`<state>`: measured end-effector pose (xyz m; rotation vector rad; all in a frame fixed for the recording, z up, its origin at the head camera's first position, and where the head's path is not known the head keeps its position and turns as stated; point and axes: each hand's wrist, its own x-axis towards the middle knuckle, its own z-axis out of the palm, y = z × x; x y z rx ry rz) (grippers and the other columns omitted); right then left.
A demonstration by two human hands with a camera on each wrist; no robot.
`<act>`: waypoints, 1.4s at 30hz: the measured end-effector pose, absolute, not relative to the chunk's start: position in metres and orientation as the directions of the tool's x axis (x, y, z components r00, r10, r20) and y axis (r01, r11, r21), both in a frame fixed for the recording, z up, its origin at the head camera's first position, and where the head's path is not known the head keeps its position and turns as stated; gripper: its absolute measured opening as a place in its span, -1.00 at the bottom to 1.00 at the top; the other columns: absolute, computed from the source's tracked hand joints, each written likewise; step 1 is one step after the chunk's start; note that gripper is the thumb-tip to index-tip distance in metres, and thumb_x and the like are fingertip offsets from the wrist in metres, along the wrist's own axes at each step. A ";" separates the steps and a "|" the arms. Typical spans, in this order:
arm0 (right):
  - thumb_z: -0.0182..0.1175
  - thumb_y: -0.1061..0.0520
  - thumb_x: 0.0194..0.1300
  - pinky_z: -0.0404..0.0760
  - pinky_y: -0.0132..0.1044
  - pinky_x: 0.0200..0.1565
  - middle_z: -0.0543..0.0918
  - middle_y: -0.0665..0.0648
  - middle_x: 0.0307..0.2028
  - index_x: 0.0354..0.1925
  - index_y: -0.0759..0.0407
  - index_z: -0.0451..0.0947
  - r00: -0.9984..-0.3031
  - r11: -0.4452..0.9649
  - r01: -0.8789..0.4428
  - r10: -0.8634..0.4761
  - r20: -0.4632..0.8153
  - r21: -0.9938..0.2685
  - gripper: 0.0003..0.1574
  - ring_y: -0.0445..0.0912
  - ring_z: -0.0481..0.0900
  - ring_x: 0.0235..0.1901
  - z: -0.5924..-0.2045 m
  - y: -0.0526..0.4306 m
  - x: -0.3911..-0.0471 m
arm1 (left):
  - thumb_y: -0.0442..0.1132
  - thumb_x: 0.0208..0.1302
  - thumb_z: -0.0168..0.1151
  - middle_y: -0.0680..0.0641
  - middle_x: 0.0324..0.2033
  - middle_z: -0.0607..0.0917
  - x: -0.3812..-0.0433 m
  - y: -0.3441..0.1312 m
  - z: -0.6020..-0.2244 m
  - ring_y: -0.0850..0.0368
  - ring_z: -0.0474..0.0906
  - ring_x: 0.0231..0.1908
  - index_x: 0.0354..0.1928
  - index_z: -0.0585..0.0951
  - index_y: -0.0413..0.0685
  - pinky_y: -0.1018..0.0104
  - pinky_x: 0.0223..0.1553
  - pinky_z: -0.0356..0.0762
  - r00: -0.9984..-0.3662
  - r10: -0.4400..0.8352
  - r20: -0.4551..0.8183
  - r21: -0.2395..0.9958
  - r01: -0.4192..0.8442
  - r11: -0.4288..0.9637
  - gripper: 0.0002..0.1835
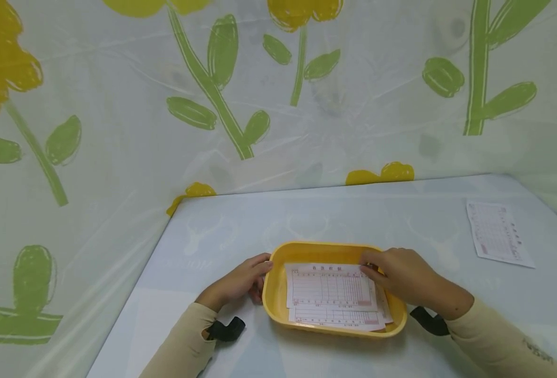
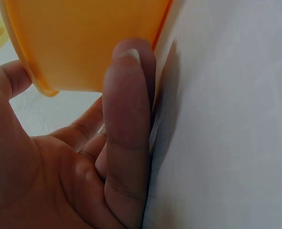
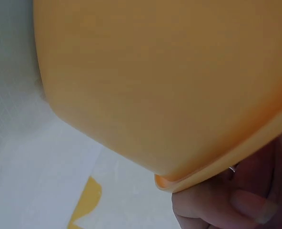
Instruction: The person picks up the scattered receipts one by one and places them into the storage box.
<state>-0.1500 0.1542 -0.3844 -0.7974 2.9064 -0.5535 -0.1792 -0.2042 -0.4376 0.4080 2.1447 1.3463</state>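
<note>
A shallow yellow plastic basket (image 1: pixel 325 253) sits on the table with several printed paper forms (image 1: pixel 330 289) stacked loosely inside. My left hand (image 1: pixel 240 278) holds the basket's left end, thumb on the rim; the left wrist view has its other fingers beside and below the outer wall (image 2: pixel 84 47). Over the right rim reaches my right hand (image 1: pixel 406 275), its thumb and forefinger pinching the top form's upper right corner. In the right wrist view the basket's outer wall (image 3: pixel 160 86) covers most of the scene, and its rim hides part of the right hand (image 3: pixel 226 205).
Another printed slip (image 1: pixel 499 233) lies at the table's far right. A pale cloth covers the table (image 1: pixel 202 294). Behind and to the left hangs a white curtain (image 1: pixel 132 105) with yellow flowers and green leaves. Black straps (image 1: pixel 228 329) show at both wrists.
</note>
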 end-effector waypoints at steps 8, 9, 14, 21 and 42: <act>0.34 0.04 0.31 0.34 -0.48 -0.53 0.46 -0.21 -0.61 -0.37 -0.06 0.59 -0.859 0.814 -0.504 -0.508 0.064 -0.289 -0.88 -0.32 0.33 -0.61 -0.388 0.151 -0.150 | 0.05 0.58 -0.17 0.05 -0.59 0.66 -0.180 -0.203 -0.438 0.16 0.61 -0.56 0.27 0.37 -0.07 0.27 -0.45 0.66 -0.789 0.538 -0.297 0.895 -0.032 0.445 -0.55; 0.35 0.04 0.30 0.34 -0.47 -0.53 0.47 -0.21 -0.60 -0.37 -0.05 0.60 -0.857 0.816 -0.507 -0.511 0.064 -0.279 -0.88 -0.31 0.33 -0.61 -0.389 0.151 -0.149 | 0.05 0.58 -0.17 0.05 -0.59 0.67 -0.180 -0.203 -0.438 0.16 0.62 -0.56 0.27 0.37 -0.08 0.27 -0.45 0.66 -0.788 0.540 -0.297 0.895 -0.033 0.444 -0.55; 0.40 0.03 0.25 0.35 -0.47 -0.52 0.50 -0.19 -0.59 -0.35 -0.04 0.64 -0.858 0.829 -0.509 -0.510 0.061 -0.234 -0.89 -0.30 0.33 -0.60 -0.391 0.149 -0.149 | 0.04 0.58 -0.17 0.04 -0.58 0.67 -0.179 -0.203 -0.437 0.15 0.62 -0.56 0.26 0.38 -0.08 0.26 -0.45 0.66 -0.789 0.539 -0.295 0.896 -0.032 0.443 -0.56; 0.41 0.05 0.22 0.30 -0.46 -0.56 0.45 -0.18 -0.63 -0.41 -0.03 0.59 -0.842 0.823 -0.540 -0.531 0.097 -0.175 -0.83 -0.29 0.28 -0.64 -0.394 0.148 -0.148 | 0.04 0.58 -0.17 0.04 -0.59 0.66 -0.179 -0.203 -0.437 0.16 0.62 -0.55 0.28 0.37 -0.08 0.24 -0.44 0.68 -0.786 0.543 -0.297 0.897 -0.034 0.441 -0.55; 0.46 0.05 0.16 0.41 -0.44 -0.51 0.62 -0.15 -0.55 -0.34 -0.02 0.68 -0.833 0.827 -0.552 -0.542 0.114 -0.107 -0.87 -0.30 0.33 -0.62 -0.393 0.144 -0.144 | 0.07 0.58 -0.17 0.03 -0.58 0.67 -0.178 -0.203 -0.436 0.15 0.61 -0.54 0.30 0.36 -0.05 0.25 -0.43 0.67 -0.789 0.531 -0.309 0.889 -0.042 0.455 -0.53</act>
